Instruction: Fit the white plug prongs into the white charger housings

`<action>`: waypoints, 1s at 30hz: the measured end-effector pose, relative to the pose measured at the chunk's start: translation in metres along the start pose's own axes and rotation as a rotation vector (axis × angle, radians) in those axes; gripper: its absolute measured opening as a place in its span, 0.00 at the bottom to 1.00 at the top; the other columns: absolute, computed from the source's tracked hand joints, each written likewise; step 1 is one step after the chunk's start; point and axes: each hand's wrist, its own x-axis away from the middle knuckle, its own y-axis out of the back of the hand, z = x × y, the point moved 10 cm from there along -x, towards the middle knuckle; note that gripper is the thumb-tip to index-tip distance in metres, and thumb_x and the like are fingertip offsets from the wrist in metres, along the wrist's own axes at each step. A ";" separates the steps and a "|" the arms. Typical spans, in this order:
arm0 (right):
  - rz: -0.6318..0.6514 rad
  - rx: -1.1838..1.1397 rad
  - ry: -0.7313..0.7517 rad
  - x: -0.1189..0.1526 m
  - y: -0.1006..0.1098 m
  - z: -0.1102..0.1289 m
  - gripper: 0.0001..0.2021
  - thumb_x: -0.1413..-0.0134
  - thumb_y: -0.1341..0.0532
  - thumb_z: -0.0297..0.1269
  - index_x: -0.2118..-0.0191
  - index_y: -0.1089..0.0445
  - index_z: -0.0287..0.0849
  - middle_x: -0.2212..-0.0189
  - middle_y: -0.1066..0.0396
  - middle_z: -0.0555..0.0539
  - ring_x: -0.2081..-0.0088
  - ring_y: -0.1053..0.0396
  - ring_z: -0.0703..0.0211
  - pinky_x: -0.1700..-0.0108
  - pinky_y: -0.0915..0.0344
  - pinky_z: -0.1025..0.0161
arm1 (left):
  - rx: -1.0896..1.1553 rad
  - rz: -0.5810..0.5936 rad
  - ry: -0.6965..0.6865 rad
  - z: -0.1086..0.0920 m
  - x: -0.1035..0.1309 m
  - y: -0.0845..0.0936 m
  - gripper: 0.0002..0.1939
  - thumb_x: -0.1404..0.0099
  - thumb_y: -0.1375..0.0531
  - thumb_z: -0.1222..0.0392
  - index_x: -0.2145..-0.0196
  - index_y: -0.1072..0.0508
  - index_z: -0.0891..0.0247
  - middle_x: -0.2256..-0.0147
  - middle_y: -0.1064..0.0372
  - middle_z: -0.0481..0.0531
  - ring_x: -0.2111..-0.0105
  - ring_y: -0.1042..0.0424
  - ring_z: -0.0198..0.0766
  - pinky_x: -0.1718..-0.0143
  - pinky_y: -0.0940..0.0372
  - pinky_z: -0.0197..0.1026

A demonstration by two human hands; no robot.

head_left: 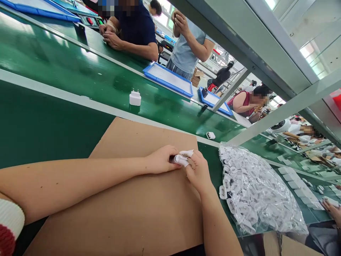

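Observation:
Over the brown cardboard sheet, my left hand is closed around a small white plastic charger housing. Fingers hide most of the part; a dark opening shows at its near side. My right hand meets it from the right, thumb and forefinger pinched against the same housing. White finger cots cover those two fingertips. To the right of my right hand lies a clear plastic bag full of white charger housings.
A white two-pin charger stands on the green conveyor belt, and an open white housing lies farther right. Blue-rimmed trays line the far side, where people sit and stand. A metal frame post slants across the right.

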 end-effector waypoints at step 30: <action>0.006 0.129 -0.250 0.019 0.027 -0.022 0.38 0.63 0.26 0.37 0.41 0.31 0.49 0.49 0.32 0.41 0.48 0.36 0.40 0.49 0.36 0.49 | -0.012 -0.137 0.227 0.025 -0.013 0.021 0.16 0.46 0.35 0.46 0.66 0.23 0.60 0.66 0.24 0.50 0.65 0.25 0.45 0.64 0.33 0.42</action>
